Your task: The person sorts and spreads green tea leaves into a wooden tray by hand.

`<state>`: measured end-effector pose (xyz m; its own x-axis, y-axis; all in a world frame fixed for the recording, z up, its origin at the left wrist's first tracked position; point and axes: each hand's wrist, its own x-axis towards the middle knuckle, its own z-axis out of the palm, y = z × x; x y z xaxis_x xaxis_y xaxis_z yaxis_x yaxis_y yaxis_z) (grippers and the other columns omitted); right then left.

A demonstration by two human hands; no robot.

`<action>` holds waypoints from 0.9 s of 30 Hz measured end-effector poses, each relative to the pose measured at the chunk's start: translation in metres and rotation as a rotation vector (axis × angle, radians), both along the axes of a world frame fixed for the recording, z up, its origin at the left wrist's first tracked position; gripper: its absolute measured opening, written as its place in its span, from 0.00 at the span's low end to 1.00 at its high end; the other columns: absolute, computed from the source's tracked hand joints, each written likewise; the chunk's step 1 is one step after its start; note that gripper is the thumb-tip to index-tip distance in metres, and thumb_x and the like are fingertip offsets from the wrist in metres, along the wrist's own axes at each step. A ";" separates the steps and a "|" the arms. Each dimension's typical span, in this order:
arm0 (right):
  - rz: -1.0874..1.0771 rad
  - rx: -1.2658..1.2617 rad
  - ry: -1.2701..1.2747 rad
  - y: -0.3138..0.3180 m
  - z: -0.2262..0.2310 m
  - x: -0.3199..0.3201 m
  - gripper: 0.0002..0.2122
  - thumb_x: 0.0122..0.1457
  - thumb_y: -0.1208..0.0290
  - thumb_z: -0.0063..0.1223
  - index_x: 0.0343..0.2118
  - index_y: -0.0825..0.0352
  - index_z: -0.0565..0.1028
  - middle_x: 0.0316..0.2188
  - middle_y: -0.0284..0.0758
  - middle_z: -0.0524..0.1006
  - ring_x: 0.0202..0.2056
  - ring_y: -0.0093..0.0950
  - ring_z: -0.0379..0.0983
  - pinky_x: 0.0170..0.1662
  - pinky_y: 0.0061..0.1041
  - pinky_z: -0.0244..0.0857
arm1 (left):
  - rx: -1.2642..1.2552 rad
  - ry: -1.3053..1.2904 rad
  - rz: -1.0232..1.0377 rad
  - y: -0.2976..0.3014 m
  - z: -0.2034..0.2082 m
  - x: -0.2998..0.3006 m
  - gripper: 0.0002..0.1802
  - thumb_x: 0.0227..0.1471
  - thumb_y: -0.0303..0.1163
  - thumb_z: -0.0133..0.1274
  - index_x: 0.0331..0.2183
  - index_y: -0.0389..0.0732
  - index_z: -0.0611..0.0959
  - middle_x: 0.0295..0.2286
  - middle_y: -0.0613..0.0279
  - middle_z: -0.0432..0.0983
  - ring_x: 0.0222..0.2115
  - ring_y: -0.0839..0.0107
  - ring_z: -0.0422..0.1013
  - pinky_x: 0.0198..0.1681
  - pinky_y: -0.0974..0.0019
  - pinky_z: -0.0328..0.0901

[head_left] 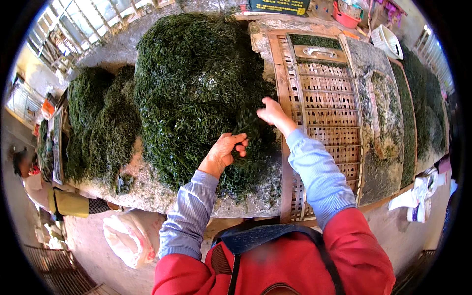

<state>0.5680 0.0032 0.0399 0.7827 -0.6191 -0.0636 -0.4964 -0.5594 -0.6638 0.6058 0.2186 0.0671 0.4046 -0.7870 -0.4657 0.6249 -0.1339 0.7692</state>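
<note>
A large heap of dark green, stringy plant matter [191,83], much like seaweed, is piled on the worktop in front of me. My left hand [227,151] is over the heap's right side, fingers curled and fingertips pressed together near some loose, slightly blurred strands. Just past the heap's right edge, my right hand [274,114] is closed, its thumb and fingers bent together. Whatever may be between the fingers of either hand is too small to make out. Beside my right forearm lies a woven slatted mat [329,115] in a wooden frame [283,93].
A wooden bar with a metal handle [319,51] lies across the frame's far end. Smaller green heaps [110,123] rest to the left. A white sack [132,236] stands below the worktop. At far left is another person [37,189]. A white basket [386,42] sits back right.
</note>
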 end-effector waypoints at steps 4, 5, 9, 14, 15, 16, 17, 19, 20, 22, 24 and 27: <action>0.183 0.123 -0.172 0.049 0.029 -0.038 0.09 0.47 0.67 0.57 0.24 0.69 0.78 0.27 0.43 0.78 0.33 0.39 0.74 0.36 0.28 0.68 | -0.057 0.243 0.077 0.009 0.028 0.016 0.12 0.57 0.32 0.41 0.34 0.31 0.69 0.20 0.65 0.66 0.12 0.84 0.53 0.12 0.80 0.50; 0.237 0.377 -0.317 0.060 0.033 -0.049 0.10 0.48 0.64 0.58 0.26 0.67 0.78 0.26 0.41 0.77 0.31 0.37 0.74 0.35 0.28 0.67 | -0.082 0.189 0.101 0.004 0.047 0.014 0.12 0.57 0.32 0.41 0.35 0.30 0.68 0.20 0.64 0.66 0.12 0.84 0.53 0.12 0.79 0.50; 0.569 0.369 -0.784 0.124 0.054 -0.051 0.16 0.49 0.58 0.58 0.29 0.68 0.75 0.24 0.40 0.76 0.26 0.38 0.72 0.32 0.32 0.66 | -0.199 0.256 0.102 -0.006 0.111 0.022 0.19 0.58 0.33 0.40 0.42 0.24 0.65 0.22 0.62 0.67 0.12 0.84 0.53 0.10 0.79 0.50; 0.498 0.481 -0.446 0.133 0.011 -0.044 0.11 0.53 0.64 0.52 0.32 0.68 0.73 0.19 0.43 0.73 0.27 0.44 0.71 0.29 0.37 0.64 | -0.435 0.220 -0.083 0.003 0.167 0.032 0.20 0.60 0.32 0.38 0.45 0.23 0.64 0.26 0.62 0.64 0.13 0.84 0.51 0.11 0.79 0.50; 0.537 0.199 -0.401 0.130 -0.009 -0.047 0.11 0.54 0.64 0.50 0.33 0.67 0.73 0.18 0.42 0.73 0.25 0.43 0.71 0.30 0.38 0.63 | -0.468 0.178 -0.064 0.005 0.170 0.034 0.17 0.59 0.30 0.39 0.42 0.24 0.67 0.26 0.62 0.66 0.14 0.85 0.51 0.12 0.81 0.49; 0.564 -0.082 -0.337 0.128 -0.036 -0.051 0.10 0.55 0.65 0.48 0.34 0.67 0.73 0.18 0.41 0.74 0.24 0.42 0.71 0.30 0.39 0.62 | -0.421 0.128 0.026 0.002 0.170 0.033 0.16 0.59 0.30 0.39 0.41 0.25 0.67 0.26 0.61 0.66 0.14 0.85 0.52 0.12 0.80 0.50; 0.550 -0.299 -0.468 0.123 -0.059 -0.059 0.09 0.55 0.67 0.46 0.33 0.67 0.74 0.18 0.40 0.74 0.21 0.40 0.71 0.31 0.39 0.59 | -0.346 0.114 0.031 -0.007 0.164 0.032 0.15 0.59 0.30 0.39 0.41 0.25 0.67 0.26 0.61 0.66 0.14 0.84 0.52 0.13 0.80 0.51; 0.603 -0.267 -0.361 0.121 -0.022 -0.080 0.08 0.54 0.70 0.46 0.33 0.67 0.74 0.18 0.41 0.74 0.20 0.40 0.71 0.31 0.39 0.58 | -0.244 0.122 0.029 -0.005 0.159 0.038 0.14 0.58 0.29 0.40 0.40 0.27 0.67 0.26 0.60 0.67 0.15 0.83 0.53 0.14 0.79 0.52; 0.622 -0.254 -0.306 0.118 0.003 -0.092 0.08 0.53 0.71 0.45 0.33 0.67 0.74 0.18 0.41 0.74 0.20 0.40 0.71 0.32 0.39 0.58 | -0.327 0.034 0.020 -0.001 0.159 0.038 0.13 0.57 0.29 0.42 0.40 0.28 0.68 0.26 0.61 0.68 0.16 0.83 0.55 0.15 0.78 0.53; 0.596 -0.333 -0.305 0.116 0.057 -0.098 0.03 0.44 0.77 0.46 0.22 0.68 0.71 0.13 0.42 0.72 0.18 0.41 0.71 0.30 0.40 0.60 | -0.360 -0.004 0.034 0.003 0.160 0.032 0.13 0.56 0.29 0.44 0.40 0.29 0.71 0.25 0.61 0.69 0.17 0.80 0.57 0.17 0.76 0.56; 0.554 -0.392 -0.420 0.117 0.114 -0.100 0.03 0.45 0.77 0.45 0.20 0.68 0.70 0.13 0.43 0.73 0.18 0.38 0.73 0.30 0.39 0.62 | -0.184 -0.060 0.061 0.004 0.146 0.031 0.12 0.55 0.29 0.45 0.39 0.31 0.74 0.27 0.59 0.74 0.24 0.69 0.68 0.26 0.67 0.66; 0.475 -0.558 -0.799 0.111 0.162 -0.066 0.07 0.53 0.72 0.42 0.31 0.71 0.70 0.11 0.39 0.70 0.13 0.35 0.65 0.25 0.36 0.55 | -0.095 -0.082 0.320 0.006 0.149 0.011 0.13 0.55 0.33 0.44 0.40 0.38 0.75 0.33 0.55 0.76 0.32 0.63 0.73 0.40 0.62 0.68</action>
